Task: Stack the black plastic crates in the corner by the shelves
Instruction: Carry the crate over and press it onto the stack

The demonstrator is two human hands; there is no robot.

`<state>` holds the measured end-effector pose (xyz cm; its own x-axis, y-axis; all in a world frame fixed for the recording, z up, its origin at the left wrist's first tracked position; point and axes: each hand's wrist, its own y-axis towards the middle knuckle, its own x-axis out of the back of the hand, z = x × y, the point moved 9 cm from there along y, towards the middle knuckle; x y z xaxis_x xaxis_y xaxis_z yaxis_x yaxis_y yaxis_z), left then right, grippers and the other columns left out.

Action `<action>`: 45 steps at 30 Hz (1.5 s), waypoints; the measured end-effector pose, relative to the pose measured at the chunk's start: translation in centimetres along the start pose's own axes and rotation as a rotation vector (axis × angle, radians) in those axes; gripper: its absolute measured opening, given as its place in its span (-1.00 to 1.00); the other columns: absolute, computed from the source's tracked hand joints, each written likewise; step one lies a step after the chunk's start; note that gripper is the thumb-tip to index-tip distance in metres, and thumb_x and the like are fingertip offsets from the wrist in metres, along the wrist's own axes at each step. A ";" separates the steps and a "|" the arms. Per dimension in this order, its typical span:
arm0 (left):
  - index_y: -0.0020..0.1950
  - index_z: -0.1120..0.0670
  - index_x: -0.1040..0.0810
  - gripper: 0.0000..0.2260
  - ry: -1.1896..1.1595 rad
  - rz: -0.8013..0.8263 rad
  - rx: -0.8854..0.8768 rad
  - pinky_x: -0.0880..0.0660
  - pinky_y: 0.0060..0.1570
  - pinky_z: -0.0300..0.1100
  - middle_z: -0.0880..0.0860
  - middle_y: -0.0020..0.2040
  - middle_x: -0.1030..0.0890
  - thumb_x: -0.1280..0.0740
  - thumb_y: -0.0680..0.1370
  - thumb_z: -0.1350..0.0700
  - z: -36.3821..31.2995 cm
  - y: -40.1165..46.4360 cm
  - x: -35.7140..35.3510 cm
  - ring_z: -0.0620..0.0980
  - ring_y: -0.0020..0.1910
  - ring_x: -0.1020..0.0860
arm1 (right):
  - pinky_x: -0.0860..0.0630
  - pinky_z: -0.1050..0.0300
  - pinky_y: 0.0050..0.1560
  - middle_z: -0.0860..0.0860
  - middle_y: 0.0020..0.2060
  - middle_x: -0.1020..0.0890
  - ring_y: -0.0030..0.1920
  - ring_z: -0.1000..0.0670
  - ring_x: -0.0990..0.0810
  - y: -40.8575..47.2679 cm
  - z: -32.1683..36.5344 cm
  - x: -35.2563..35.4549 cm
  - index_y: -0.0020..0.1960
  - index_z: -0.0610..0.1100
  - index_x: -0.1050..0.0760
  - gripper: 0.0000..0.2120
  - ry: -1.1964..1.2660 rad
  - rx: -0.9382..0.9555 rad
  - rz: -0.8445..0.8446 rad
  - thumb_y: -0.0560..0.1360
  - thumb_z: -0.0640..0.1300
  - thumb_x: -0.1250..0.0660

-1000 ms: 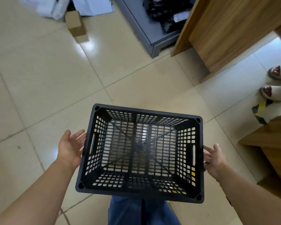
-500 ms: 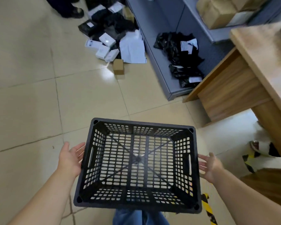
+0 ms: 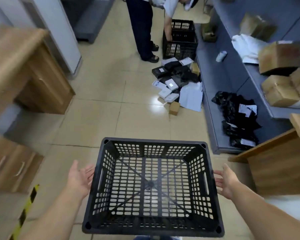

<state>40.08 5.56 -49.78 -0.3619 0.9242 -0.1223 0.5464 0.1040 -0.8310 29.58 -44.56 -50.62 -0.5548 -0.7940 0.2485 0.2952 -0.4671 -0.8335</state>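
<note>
I carry an empty black perforated plastic crate (image 3: pixel 154 142) in front of me, above the tiled floor, its open top facing up. My left hand (image 3: pixel 80 179) presses against its left wall and my right hand (image 3: pixel 227 182) against its right wall, fingers reaching to the handle slots. Far ahead, two more black crates (image 3: pixel 180 44) stand stacked on the floor beside the grey shelves (image 3: pixel 232 80). Another person (image 3: pixel 144 32) bends over that stack with a hand in the upper crate.
A pile of black and white parcels (image 3: pixel 177 84) and a small cardboard box (image 3: pixel 174 108) lie on the floor by the shelves. Wooden cabinets (image 3: pixel 33 75) flank the left, a wooden desk (image 3: pixel 275 163) the right. Yellow-black tape (image 3: pixel 26 205) marks the floor.
The view has lifted from the floor near my feet to the aisle ahead, bringing the far crates and the other person into sight. Both hands stay on the crate.
</note>
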 end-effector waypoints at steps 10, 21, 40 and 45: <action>0.26 0.17 -0.44 -0.31 -0.292 -0.258 -0.107 -0.25 0.11 -0.05 0.10 -0.06 -0.51 0.08 0.52 -0.35 1.8 -9.4 11.6 0.04 0.02 -0.41 | -0.43 0.01 -0.14 -0.19 -0.11 -0.55 -0.13 -0.12 -0.52 -3.4 5.4 -12.2 0.09 -0.17 -0.46 -0.43 -0.395 0.100 0.299 0.54 0.26 0.08; 0.33 0.14 -0.40 -0.32 -0.790 -0.603 -0.214 -0.28 0.07 -0.04 0.16 0.27 -0.47 0.07 0.52 -0.34 12.9 -22.6 21.7 0.05 -0.01 -0.45 | -0.41 -0.12 0.03 -0.23 -0.07 -0.52 -0.07 -0.18 -0.49 -13.3 4.8 -25.9 0.09 -0.31 -0.39 -0.36 -0.745 0.246 0.594 0.53 0.28 0.05; 0.32 0.19 -0.38 -0.34 -1.306 -0.847 -0.390 -0.39 0.10 0.06 0.24 0.35 -0.40 0.00 0.52 -0.32 29.4 -39.8 37.3 0.17 0.28 -0.42 | -0.37 0.09 -0.24 -0.20 -0.13 -0.54 -0.15 -0.12 -0.48 -35.6 -12.9 -40.6 0.05 -0.31 -0.44 -0.31 -1.198 0.471 0.988 0.55 0.29 0.13; 0.30 0.20 -0.40 -0.32 -1.345 -0.830 -0.427 -0.40 0.10 0.09 0.23 0.29 -0.44 -0.01 0.51 -0.34 30.8 -43.1 43.9 0.17 0.23 -0.44 | -0.36 0.09 -0.24 -0.20 -0.11 -0.54 -0.13 -0.13 -0.49 -41.2 -19.0 -43.0 0.10 -0.30 -0.43 -0.31 -1.246 0.513 0.995 0.55 0.29 0.13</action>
<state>-22.65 30.36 -36.00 -0.8793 -0.3767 -0.2914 -0.0480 0.6788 -0.7328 26.47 16.19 -36.38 0.8322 -0.5239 0.1814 0.4743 0.5033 -0.7223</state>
